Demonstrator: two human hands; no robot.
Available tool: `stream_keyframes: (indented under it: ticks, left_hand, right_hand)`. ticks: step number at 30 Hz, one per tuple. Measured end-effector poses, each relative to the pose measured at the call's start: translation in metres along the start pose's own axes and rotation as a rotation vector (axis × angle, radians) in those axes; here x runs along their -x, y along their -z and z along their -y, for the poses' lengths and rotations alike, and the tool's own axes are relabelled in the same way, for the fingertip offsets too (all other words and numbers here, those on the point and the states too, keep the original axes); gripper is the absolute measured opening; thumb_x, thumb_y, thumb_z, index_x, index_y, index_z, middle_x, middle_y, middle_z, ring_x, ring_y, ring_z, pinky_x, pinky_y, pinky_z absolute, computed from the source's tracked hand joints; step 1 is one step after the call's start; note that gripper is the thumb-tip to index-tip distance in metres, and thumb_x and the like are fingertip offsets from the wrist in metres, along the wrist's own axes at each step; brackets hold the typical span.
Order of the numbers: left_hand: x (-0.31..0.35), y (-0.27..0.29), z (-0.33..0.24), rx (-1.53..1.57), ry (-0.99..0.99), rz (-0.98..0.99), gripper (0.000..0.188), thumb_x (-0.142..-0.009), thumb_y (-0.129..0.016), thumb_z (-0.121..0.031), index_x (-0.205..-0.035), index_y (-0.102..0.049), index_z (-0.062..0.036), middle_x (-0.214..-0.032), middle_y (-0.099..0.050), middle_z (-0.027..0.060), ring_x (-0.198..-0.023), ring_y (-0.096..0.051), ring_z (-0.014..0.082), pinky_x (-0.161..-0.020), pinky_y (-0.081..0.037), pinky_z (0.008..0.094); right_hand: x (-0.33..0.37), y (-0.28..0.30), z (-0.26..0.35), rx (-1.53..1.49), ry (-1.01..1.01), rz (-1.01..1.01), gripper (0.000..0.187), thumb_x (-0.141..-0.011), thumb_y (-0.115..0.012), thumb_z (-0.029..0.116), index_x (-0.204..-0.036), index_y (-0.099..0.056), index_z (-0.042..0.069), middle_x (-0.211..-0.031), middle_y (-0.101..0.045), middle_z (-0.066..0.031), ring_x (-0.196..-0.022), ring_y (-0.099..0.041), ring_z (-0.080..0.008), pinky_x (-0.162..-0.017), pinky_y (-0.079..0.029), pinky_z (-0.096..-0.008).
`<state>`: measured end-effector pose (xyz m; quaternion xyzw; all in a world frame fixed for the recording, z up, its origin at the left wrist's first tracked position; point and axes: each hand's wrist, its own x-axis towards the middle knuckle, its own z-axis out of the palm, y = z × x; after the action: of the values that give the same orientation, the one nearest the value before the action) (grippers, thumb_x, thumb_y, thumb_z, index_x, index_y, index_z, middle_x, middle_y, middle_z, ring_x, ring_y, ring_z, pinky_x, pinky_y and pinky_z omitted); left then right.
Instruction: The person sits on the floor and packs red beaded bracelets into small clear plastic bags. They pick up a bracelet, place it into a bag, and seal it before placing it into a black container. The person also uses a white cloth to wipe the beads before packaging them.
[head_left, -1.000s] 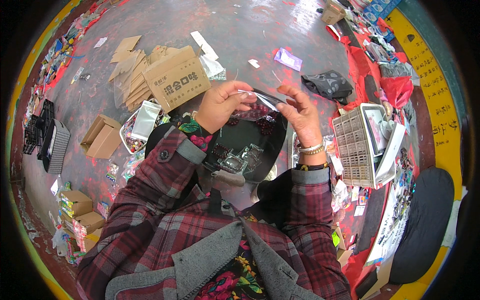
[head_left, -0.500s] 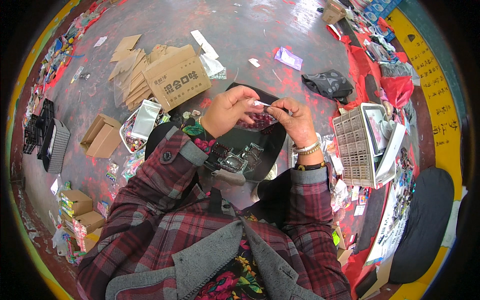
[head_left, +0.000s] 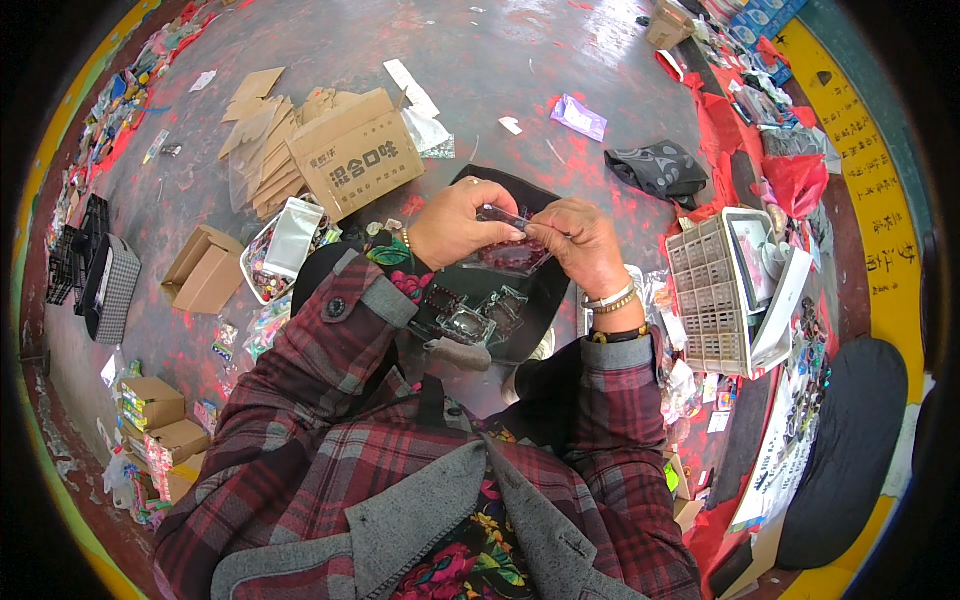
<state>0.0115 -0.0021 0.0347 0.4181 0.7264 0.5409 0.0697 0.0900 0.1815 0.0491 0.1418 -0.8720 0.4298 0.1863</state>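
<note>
Both hands meet above a black surface point(head_left: 545, 290) across my lap. My left hand point(head_left: 455, 222) pinches the upper edge of a small clear plastic bag point(head_left: 513, 258) between thumb and index finger. Fingers of my right hand point(head_left: 580, 240) close on the same edge, beside the left thumb. Dark red beads appear to show through the bag, which hangs just under the hands. Several more clear packets point(head_left: 468, 322) with dark red contents lie on the black surface nearer to me. Next to them is a grey piece of cloth point(head_left: 458, 353).
Left of my knees stand a white basket point(head_left: 250, 270) of small items and an open cardboard box point(head_left: 203, 270). Flattened cartons point(head_left: 355, 155) lie ahead. At right are a white crate point(head_left: 705, 300), a black folded bag point(head_left: 657, 172) and a purple packet point(head_left: 577, 117).
My hands have come closer together, and the right one has turned inward over the bag's edge. The small white bit between the fingers no longer shows. The bag remains held.
</note>
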Motion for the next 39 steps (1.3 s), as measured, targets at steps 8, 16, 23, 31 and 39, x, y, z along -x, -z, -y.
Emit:
stream_keyframes:
  ticks: [8, 16, 23, 31, 39]
  left_hand:
    - [0.002, 0.003, -0.004, 0.075, 0.118, 0.014, 0.012, -0.074, -0.068, -0.011, -0.079, -0.064, -0.0009, -0.072, -0.061, 0.0051, -0.067, -0.056, 0.0111, -0.063, -0.044, 0.0234]
    - [0.002, 0.019, -0.010, 0.318, 0.214, 0.102, 0.011, -0.083, -0.058, -0.007, -0.086, -0.063, 0.0022, -0.080, -0.065, 0.0069, -0.075, -0.060, 0.0108, -0.069, -0.047, 0.0221]
    - [0.001, 0.025, -0.011, 0.403, 0.145, 0.102, 0.013, -0.086, -0.054, -0.006, -0.093, -0.061, 0.0032, -0.082, -0.065, 0.0070, -0.081, -0.060, 0.0121, -0.074, -0.047, 0.0231]
    - [-0.002, 0.022, -0.008, 0.613, 0.220, 0.006, 0.016, -0.088, -0.053, -0.016, -0.089, -0.059, -0.0004, -0.083, -0.065, 0.0098, -0.080, -0.061, 0.0132, -0.078, -0.044, 0.0249]
    - [-0.002, 0.018, -0.009, 0.605, 0.244, -0.075, 0.027, -0.091, -0.048, -0.026, -0.090, -0.059, -0.0008, -0.082, -0.066, 0.0106, -0.078, -0.059, 0.0119, -0.076, -0.042, 0.0239]
  right_hand:
    - [0.001, 0.000, 0.005, 0.004, 0.005, -0.017, 0.005, -0.070, -0.068, 0.009, -0.071, -0.064, 0.006, -0.064, -0.060, -0.0075, -0.062, -0.056, -0.0224, -0.060, -0.044, -0.0325]
    - [0.006, 0.009, 0.005, -0.114, -0.133, -0.080, 0.006, -0.071, -0.069, 0.007, -0.074, -0.065, 0.003, -0.067, -0.061, -0.0055, -0.061, -0.056, -0.0167, -0.058, -0.043, -0.0280]
    - [0.009, 0.015, 0.007, -0.335, -0.322, -0.117, 0.006, -0.076, -0.066, 0.005, -0.078, -0.065, -0.001, -0.069, -0.062, -0.0035, -0.065, -0.056, -0.0090, -0.058, -0.044, -0.0219]
    - [0.009, 0.015, 0.007, -0.425, -0.248, -0.136, 0.005, -0.079, -0.062, 0.003, -0.081, -0.065, -0.001, -0.071, -0.063, -0.0030, -0.066, -0.057, -0.0083, -0.060, -0.045, -0.0210]
    - [0.008, 0.014, 0.008, -0.417, -0.303, -0.148, 0.006, -0.080, -0.061, 0.002, -0.084, -0.065, -0.001, -0.074, -0.064, -0.0031, -0.070, -0.058, -0.0078, -0.063, -0.045, -0.0203]
